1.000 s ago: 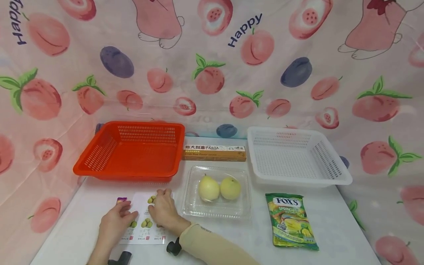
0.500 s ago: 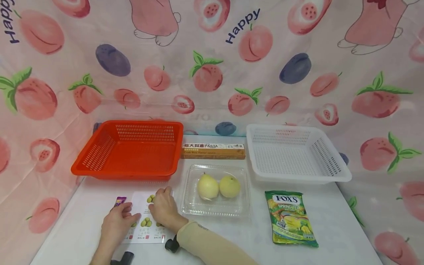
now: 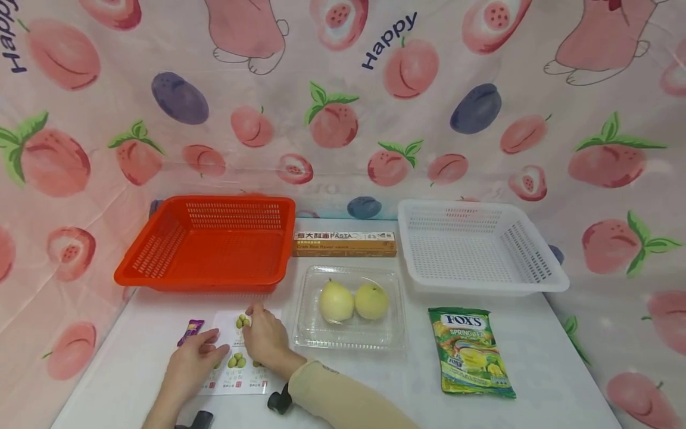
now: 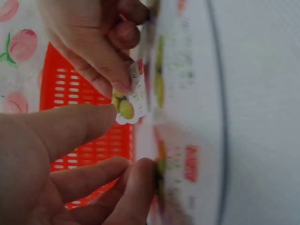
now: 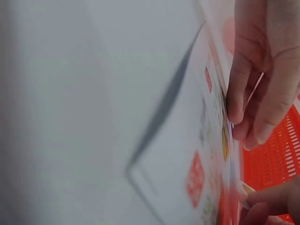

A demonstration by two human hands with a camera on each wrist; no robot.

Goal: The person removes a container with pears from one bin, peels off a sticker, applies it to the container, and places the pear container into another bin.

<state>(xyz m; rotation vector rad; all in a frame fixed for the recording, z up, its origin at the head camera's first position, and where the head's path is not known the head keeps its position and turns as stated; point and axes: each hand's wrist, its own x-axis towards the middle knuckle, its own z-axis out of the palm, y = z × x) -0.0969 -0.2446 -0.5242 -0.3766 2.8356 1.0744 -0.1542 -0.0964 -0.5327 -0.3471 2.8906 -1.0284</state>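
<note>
A white sticker sheet [image 3: 234,387] printed with green fruit lies on the table at front left. My right hand [image 3: 268,342] is over its right half. Between thumb and finger it pinches a small fruit sticker [image 4: 125,108], whose scalloped lower edge stands free in the left wrist view. My left hand [image 3: 187,363] lies over the sheet's left side, fingers loosely bent, fingertips at the paper. The left thumb tip [image 4: 111,112] is right beside the sticker. Just beyond the left hand is a small purple wrapped packet [image 3: 191,330].
Behind the hands stands a red basket [image 3: 203,283]. To the right, a clear lidded box [image 3: 348,344] holds two yellow-green pears [image 3: 336,302]. A pasta box [image 3: 345,245], a white basket [image 3: 482,285] and a green FOX'S bag [image 3: 471,354] stand or lie around it.
The left hand has shifted slightly right and toward me, uncovering more of the purple packet. The right hand's fingers have drawn in a little to the left. The view has tilted slightly.
</note>
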